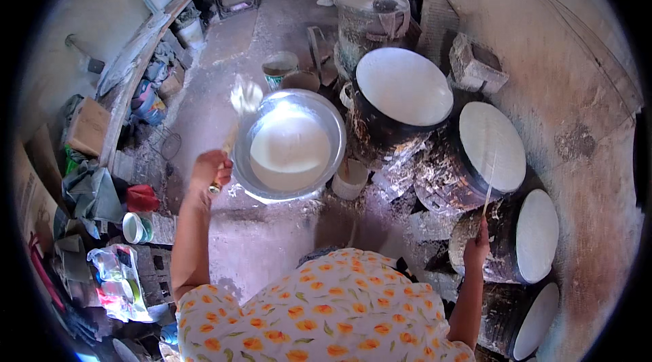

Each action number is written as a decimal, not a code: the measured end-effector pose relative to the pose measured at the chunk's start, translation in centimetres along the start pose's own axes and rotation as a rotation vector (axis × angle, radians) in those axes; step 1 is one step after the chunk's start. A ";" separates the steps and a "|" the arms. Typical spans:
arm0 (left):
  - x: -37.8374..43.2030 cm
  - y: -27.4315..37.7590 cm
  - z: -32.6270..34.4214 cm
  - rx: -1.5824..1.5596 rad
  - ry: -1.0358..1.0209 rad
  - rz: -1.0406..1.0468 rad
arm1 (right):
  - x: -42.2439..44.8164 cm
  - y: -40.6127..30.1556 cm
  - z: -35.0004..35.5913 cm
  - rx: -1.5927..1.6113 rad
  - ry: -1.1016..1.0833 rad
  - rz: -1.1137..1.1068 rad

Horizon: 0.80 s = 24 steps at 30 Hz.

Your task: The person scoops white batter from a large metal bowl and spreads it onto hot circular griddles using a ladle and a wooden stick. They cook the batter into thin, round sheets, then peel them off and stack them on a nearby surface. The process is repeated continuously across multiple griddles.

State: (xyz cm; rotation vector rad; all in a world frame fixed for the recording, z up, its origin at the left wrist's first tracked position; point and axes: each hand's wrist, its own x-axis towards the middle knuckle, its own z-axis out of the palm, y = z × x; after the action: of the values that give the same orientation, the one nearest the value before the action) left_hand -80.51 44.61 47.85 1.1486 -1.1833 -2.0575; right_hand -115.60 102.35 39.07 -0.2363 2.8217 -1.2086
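Note:
My left hand (211, 172) grips the handle of a ladle (246, 97), whose pale, blurred bowl is raised just left of a wide metal basin (337, 161). Pale, creamy liquid (290, 150) fills the lower part of that basin. On the right, my right hand (476, 250) holds a long thin stick (490, 186). The stick's far end reaches over a round surface covered in white (491, 145) on a soot-dark stove. Whether the tip touches it, I cannot tell.
Several more white-topped round stoves stand along the right wall, one (405, 87) beyond the basin. A small pot (350, 179) sits right of the basin, a bucket (280, 67) behind it. A cluttered plank bench (147, 51), a cardboard box (89, 126) and a small tub (133, 228) are at left.

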 end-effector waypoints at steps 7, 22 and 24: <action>-0.3 -3.5 2.2 -0.029 -0.091 -0.181 | 0.8 2.1 2.0 0.056 0.067 -0.205; -9.6 -6.1 38.0 0.720 -0.957 -0.137 | -14.4 1.0 -7.3 -0.260 0.225 -0.267; -14.6 -9.9 43.0 0.692 -1.047 -0.101 | -17.7 3.8 -10.9 -0.317 0.282 -0.141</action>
State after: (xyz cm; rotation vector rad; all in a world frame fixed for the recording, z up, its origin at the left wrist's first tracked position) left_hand -109.81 79.59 56.91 0.2589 -2.4927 -2.4578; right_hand -99.91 115.69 43.80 -0.3060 3.2902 -0.8669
